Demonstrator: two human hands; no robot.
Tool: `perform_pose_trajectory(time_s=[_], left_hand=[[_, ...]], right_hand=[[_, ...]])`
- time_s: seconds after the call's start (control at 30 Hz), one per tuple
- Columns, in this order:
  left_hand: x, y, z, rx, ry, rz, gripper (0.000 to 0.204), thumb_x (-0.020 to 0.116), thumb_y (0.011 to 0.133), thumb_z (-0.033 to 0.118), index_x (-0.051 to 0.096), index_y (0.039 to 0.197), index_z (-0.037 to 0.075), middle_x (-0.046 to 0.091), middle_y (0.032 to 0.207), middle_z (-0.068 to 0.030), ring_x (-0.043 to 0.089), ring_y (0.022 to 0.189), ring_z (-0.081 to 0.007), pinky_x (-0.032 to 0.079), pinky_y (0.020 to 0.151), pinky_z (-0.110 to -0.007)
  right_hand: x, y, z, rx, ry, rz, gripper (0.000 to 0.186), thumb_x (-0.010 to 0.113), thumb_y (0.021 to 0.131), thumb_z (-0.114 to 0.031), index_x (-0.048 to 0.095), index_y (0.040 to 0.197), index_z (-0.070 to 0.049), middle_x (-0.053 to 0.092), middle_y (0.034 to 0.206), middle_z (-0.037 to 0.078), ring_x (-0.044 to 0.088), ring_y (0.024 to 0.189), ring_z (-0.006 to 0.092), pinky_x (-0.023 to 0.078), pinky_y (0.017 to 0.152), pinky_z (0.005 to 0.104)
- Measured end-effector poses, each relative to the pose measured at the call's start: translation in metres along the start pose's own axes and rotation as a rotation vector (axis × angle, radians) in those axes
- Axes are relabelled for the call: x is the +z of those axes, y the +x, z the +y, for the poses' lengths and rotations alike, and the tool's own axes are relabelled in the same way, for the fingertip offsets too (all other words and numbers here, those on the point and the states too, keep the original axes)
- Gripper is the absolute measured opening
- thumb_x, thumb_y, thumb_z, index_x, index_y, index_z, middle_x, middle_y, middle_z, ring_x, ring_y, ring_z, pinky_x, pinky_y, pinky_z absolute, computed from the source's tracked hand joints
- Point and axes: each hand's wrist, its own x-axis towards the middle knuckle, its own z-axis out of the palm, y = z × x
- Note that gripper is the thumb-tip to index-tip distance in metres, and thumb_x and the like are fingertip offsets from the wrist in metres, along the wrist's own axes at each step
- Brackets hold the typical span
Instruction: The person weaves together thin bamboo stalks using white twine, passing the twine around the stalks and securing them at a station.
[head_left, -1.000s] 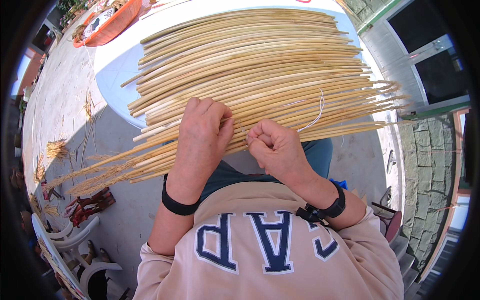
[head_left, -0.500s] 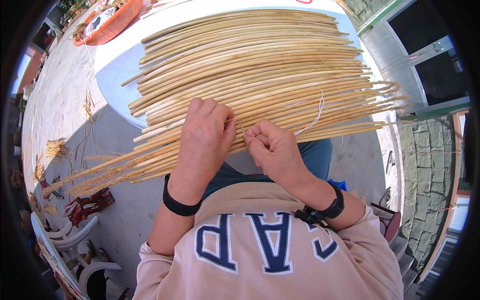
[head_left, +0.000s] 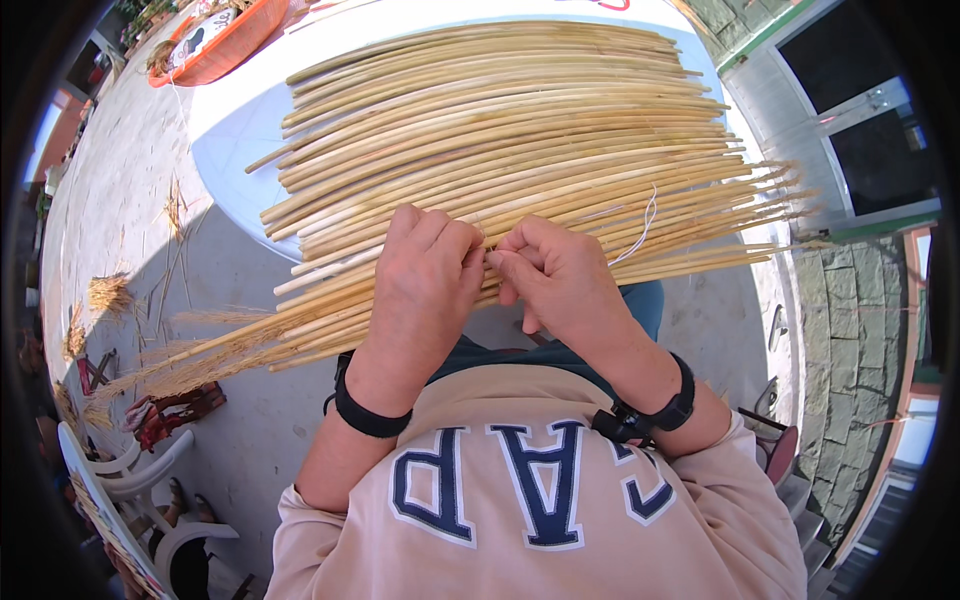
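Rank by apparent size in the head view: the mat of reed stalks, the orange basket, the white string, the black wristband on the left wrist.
1. Mat of reed stalks, by far.
2. Orange basket, partly cut off and farther away, so unsure.
3. Black wristband.
4. White string, thinnest.

Both hands pinch reeds w/ string

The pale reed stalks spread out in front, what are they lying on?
The reed stalks lie on a white table; only its left edge and far rim show. Both the left hand and right hand rest on the near stalks.
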Motion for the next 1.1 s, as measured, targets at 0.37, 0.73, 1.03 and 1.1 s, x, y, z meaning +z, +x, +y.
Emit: perform_pose_trajectory(time_s=[0.37,0.73,1.03,1.1], left_hand=[[0.0,0.0,-0.004,0.031,0.003,0.051,0.021,0.071,0.062,-0.006,0.058,0.074,0.005,0.056,0.071,-0.0074,0.052,0.071,-0.0267,0.043,0.061,-0.035],[0.0,0.004,-0.006,0.074,-0.008,0.053,0.021,0.069,0.06,-0.007,0.059,0.073,0.006,0.056,0.071,-0.0065,0.051,0.07,-0.0254,0.043,0.06,-0.034],[-0.004,0.001,-0.004,-0.044,0.014,0.036,0.014,0.069,0.067,-0.006,0.061,0.074,0.004,0.056,0.07,-0.0077,0.051,0.07,-0.027,0.044,0.061,-0.034],[0.0,0.003,-0.003,-0.031,0.003,0.031,0.013,0.069,0.068,-0.005,0.062,0.075,0.004,0.056,0.07,-0.008,0.051,0.071,-0.0272,0.044,0.062,-0.035]], right_hand=[[-0.016,0.057,-0.015,-0.398,-0.743,-0.178,0.013,0.066,0.075,-0.012,0.066,0.075,0.001,0.064,0.069,0.017,0.062,0.061,0.0278,0.048,0.06,0.0365],[-0.005,0.082,-0.007,-0.588,-0.676,0.081,0.019,0.061,0.076,-0.015,0.061,0.072,0.003,0.061,0.064,0.016,0.058,0.054,0.0263,0.047,0.055,0.0371],[-0.045,0.079,-0.062,-0.235,0.269,-0.128,0.025,0.045,0.098,-0.017,0.054,0.091,0.005,0.066,0.084,0.016,0.067,0.061,0.0225,0.06,0.061,0.0353],[-0.077,0.079,-0.073,-0.455,0.475,-0.047,0.023,0.044,0.099,-0.018,0.052,0.094,0.004,0.066,0.086,0.016,0.069,0.069,0.0232,0.06,0.07,0.0366]])
